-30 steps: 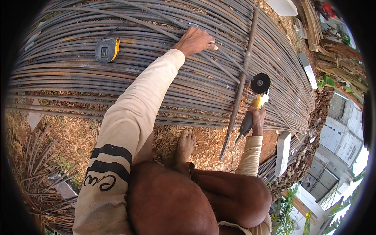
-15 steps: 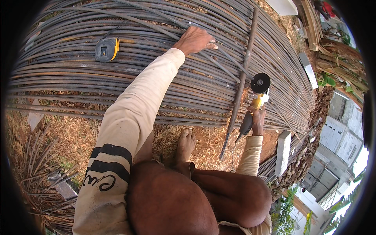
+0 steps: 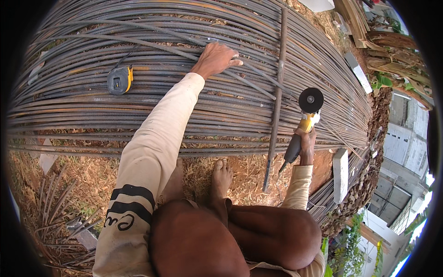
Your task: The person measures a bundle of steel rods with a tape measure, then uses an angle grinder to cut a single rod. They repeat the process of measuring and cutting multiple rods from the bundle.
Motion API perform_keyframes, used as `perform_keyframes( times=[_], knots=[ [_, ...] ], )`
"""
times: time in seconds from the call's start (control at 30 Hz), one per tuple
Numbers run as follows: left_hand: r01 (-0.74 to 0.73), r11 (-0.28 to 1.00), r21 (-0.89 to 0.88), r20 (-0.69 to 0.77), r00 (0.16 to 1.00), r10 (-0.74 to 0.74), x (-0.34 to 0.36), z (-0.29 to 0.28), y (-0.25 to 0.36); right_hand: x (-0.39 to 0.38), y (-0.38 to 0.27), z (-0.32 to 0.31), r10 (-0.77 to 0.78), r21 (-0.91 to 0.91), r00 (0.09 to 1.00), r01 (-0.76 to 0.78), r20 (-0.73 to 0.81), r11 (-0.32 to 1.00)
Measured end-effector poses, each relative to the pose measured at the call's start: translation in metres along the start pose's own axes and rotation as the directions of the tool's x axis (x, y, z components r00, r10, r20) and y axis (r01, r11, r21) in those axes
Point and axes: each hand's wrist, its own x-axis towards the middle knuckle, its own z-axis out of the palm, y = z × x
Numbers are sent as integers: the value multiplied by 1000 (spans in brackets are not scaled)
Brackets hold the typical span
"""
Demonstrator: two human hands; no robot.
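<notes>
My left hand point(image 3: 216, 59) is closed on a steel reinforcing bar point(image 3: 249, 84), one of two that cross the pile at a slant; whether it grips both I cannot tell. In my right hand point(image 3: 307, 142) is a yellow and dark grey angle grinder point(image 3: 294, 148), held by its body. Its black disc point(image 3: 311, 100) faces up over the bars, apart from my left hand, and looks sharp rather than blurred. A yellow and grey tape measure point(image 3: 120, 81) lies on the bars left of my left hand.
A rusty pipe point(image 3: 278, 83) lies across the long pile of bars point(image 3: 152, 104), between my hands. White blocks point(image 3: 340, 175) stand at the right. My bare foot point(image 3: 222, 177) rests on dry straw. Bent rod offcuts point(image 3: 50, 217) lie at lower left, wooden boards point(image 3: 353, 21) at far right.
The view has turned a little, so the pile and tape measure sit lower in it. Both hands keep their hold; the grinder's disc stands slightly farther right of the pipe.
</notes>
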Motion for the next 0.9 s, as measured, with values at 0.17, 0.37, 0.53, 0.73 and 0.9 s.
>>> perform_keyframes(
  times=[0.17, 0.37, 0.53, 0.73, 0.9],
  knots=[
    [-116, 993, 28, -376, 919, 118, -23, 9, 24, -35, -22, -23, -11, 163, 997, 23, -73, 986],
    [121, 624, -772, 163, 987, 10, -111, 46, 174, -76, -18, -27, -23, 392, 983, 94, -183, 915],
    [335, 425, -841, 499, 782, 373, -178, 83, 276, -110, -3, -33, 8, 484, 951, 150, -310, 862],
    [463, 441, -768, 568, 812, 136, -199, 75, 284, -119, 0, -9, 7, 585, 940, 207, -342, 784],
    [311, 638, -704, 494, 860, 125, -201, 69, 291, -137, -6, -12, 55, 605, 912, 223, -405, 765]
  ],
)
